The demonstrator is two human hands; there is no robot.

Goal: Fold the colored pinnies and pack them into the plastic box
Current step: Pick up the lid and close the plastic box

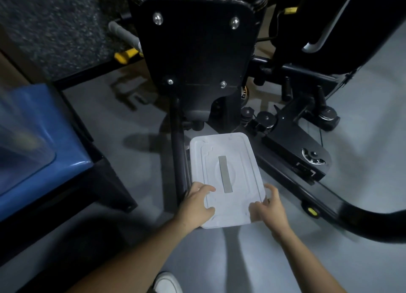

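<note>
Both hands' grip holds white lid [226,178] near end; long axis points away: left hand [195,202], right hand [269,207].

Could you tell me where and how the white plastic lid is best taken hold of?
Probably by the two near corners of the white lid, coming from the person's side: it lies flat, long axis pointing away, its near edge free. The left hand and right hand already sit there.

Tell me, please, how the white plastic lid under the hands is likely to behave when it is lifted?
The lid looks like thin moulded plastic with raised ribs, so probably light and fairly stiff, perhaps flexing a little. Its surface seems smooth, so it may slip; the left hand and right hand curl round its near corners, which should steady it. Flat, it will not roll.
</note>
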